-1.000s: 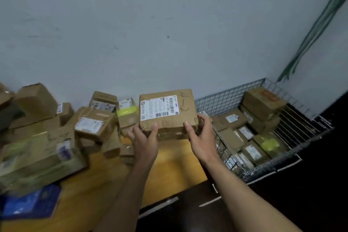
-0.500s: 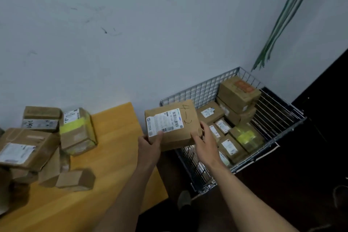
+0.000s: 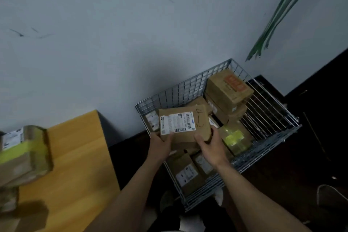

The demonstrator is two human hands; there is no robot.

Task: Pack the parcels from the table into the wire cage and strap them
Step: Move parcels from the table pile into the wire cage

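So the flat brown parcel with the white label and "4-2" scrawled on it is hanging over the wire cage, roughly above the cage's left-middle, with a low layer of packed parcels under it. I can't tell if its underside touches any of them. Both hands are on the edge closest to the person. The left hand grips the near-left corner with the thumb lying on top by the label, and the right hand has its fingers curled round the near-right corner. So the whole parcel sticks out away from the fingers toward the cage's back wall, and its long side runs across the cage, more or less in line with that wall, a bit skewed. Neither hand is really nearer, they're about level. I reckon that's what matters for setting it down: the far edge has no hand on it, so it wants lowering flat. The tall stacked boxes fill the cage's far right corner, and a yellow-taped parcel sits just right of the right hand, so any room looks to be in the cage's left half. The table is off to the cage's left across a gap, with a blurry taped box on it. Green straps hang on the wall above the cage, no strapping done yet.
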